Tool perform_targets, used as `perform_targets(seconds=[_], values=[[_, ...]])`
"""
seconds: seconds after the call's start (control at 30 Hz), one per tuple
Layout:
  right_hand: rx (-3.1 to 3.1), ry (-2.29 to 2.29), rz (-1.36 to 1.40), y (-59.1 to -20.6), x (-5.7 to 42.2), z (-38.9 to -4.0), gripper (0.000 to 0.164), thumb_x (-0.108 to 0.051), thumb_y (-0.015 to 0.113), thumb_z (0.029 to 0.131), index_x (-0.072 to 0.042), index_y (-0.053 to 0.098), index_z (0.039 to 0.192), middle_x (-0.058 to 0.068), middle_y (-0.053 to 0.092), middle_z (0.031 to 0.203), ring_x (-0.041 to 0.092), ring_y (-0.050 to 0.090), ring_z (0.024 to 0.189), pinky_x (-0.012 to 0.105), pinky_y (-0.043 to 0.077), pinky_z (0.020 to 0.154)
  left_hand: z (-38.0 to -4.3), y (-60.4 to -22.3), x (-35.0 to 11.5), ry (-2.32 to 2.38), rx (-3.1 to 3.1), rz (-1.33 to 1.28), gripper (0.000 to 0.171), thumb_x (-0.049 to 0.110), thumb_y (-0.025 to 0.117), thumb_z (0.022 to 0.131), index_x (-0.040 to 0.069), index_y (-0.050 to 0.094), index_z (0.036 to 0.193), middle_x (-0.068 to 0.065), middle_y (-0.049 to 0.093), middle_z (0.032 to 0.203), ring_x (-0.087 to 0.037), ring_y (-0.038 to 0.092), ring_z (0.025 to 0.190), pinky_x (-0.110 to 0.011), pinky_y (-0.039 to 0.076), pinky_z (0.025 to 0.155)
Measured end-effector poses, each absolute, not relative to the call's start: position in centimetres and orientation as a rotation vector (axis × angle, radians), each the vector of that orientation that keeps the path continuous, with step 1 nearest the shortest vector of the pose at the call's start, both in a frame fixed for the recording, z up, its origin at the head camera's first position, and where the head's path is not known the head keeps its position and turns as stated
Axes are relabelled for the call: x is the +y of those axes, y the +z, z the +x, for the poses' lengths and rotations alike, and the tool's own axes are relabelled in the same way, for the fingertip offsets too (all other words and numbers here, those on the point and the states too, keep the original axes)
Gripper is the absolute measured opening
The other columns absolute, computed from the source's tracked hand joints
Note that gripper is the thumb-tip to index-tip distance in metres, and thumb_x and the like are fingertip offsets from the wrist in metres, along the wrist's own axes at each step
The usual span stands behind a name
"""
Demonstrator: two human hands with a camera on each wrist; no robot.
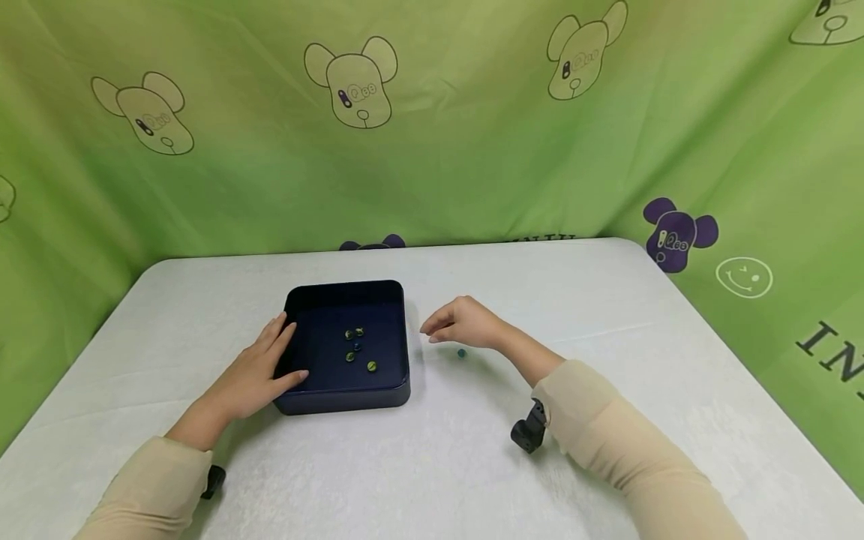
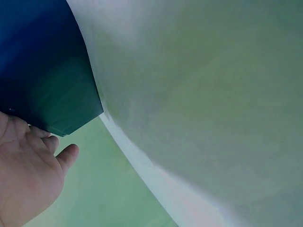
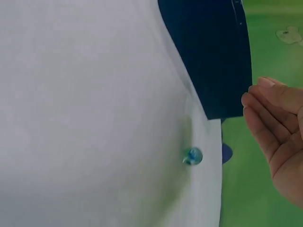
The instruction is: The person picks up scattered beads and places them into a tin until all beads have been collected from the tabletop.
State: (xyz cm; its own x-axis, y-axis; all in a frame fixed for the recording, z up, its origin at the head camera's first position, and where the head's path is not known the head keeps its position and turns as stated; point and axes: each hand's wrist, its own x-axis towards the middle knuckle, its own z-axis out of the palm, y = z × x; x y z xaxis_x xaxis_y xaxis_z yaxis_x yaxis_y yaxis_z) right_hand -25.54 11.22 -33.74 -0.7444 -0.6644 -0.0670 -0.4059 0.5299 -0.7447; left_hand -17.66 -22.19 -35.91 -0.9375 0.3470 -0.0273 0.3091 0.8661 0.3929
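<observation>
A dark blue square tray point(image 1: 342, 400) with raised walls stands on the white table. Inside it lie several small marbles; one yellow-green marble point(image 1: 372, 367) is nearest the front wall. My left hand point(image 1: 250, 379) rests on the tray's left side, fingers spread along the rim and thumb over the front left corner. To the right of the tray my right hand point(image 1: 466, 322) hovers above the table, fingers loosely bent, with nothing visible between thumb and fingertips. Below it on the cloth sits a blue-green glass marble point(image 3: 193, 156), apart from the hand.
White cloth point(image 1: 472, 465) covers the table. A green curtain point(image 1: 459, 172) with printed bear heads hangs behind and at the sides. Small black cameras are strapped at both wrists, the right camera point(image 1: 529, 427) showing more fully.
</observation>
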Motion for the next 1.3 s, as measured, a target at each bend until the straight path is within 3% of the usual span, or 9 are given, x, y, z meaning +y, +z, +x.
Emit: perform_targets(seconds=[0.6, 1.3], values=[[2.503, -0.879, -0.828, -35.1, 14.9, -24.9, 0.017, -0.001, 0.065, 0.073, 0.001, 0.067, 0.09, 0.007, 0.066, 0.083, 0.012, 0.06, 0.076, 0.022, 0.046, 0.066, -17.6, -36.0, -22.5, 0.616, 2.946, 0.55, 0.078, 0.047, 0.048, 0.084, 0.001, 0.015, 0.137, -0.015, 0.002, 0.143, -0.032, 0.005, 0.128, -0.055, 0.018, 0.093], [2.649, -0.682, -0.889, -35.8, 14.4, -24.3, 0.013, 0.001, 0.066, 0.071, -0.002, 0.068, 0.084, 0.002, 0.065, 0.08, 0.012, 0.059, 0.075, 0.023, 0.046, 0.066, -17.8, -36.3, -22.5, 0.607, 2.952, 0.535, 0.079, 0.048, 0.048, 0.083, 0.001, 0.015, 0.138, -0.014, 0.001, 0.143, -0.031, 0.004, 0.128, -0.056, 0.018, 0.094]])
